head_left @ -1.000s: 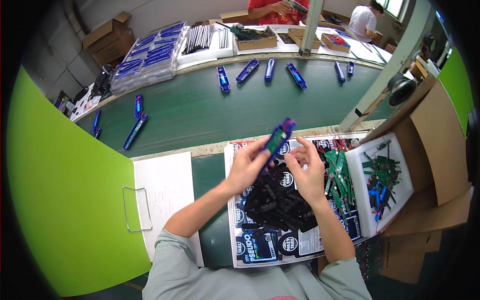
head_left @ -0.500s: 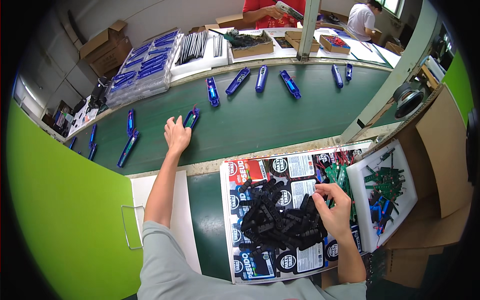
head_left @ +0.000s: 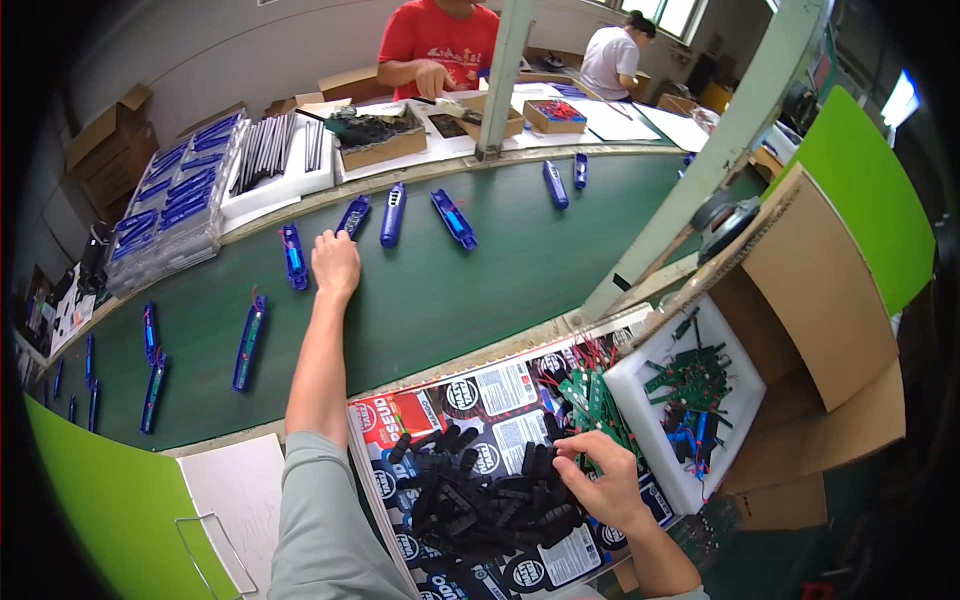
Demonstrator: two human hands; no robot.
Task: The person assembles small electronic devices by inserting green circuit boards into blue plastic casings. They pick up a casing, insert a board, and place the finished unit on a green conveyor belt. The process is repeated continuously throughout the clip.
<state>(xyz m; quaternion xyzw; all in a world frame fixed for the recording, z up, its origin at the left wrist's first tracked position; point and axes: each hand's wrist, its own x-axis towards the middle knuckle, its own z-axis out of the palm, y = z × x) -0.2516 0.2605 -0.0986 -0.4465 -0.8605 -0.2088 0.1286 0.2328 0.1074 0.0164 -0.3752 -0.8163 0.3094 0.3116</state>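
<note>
My left hand (head_left: 336, 263) reaches over the green conveyor belt. Its fingers are curled at the near end of an open blue casing (head_left: 353, 216), partly covering it. To its left lies another blue casing (head_left: 295, 257), and to its right a closed-looking blue casing (head_left: 393, 215). Nearer to me, a blue casing with a green board (head_left: 249, 343) rests on the belt. My right hand (head_left: 605, 482) hovers at the right edge of a pile of small black parts (head_left: 480, 505), thumb and forefinger pinched together. Whatever sits between those fingertips is too small to make out.
Green circuit boards with red wires (head_left: 590, 405) lie beside the pile. A white foam tray (head_left: 640, 425) of boards leans by a cardboard box (head_left: 820, 350). A metal post (head_left: 680, 200) rises at the belt's near edge. Across the belt, a person in red (head_left: 440, 50) works.
My left hand has left the casing with the green board and moved farther right along the belt to another casing. My right hand stays by the black parts. The whole view has shifted.
</note>
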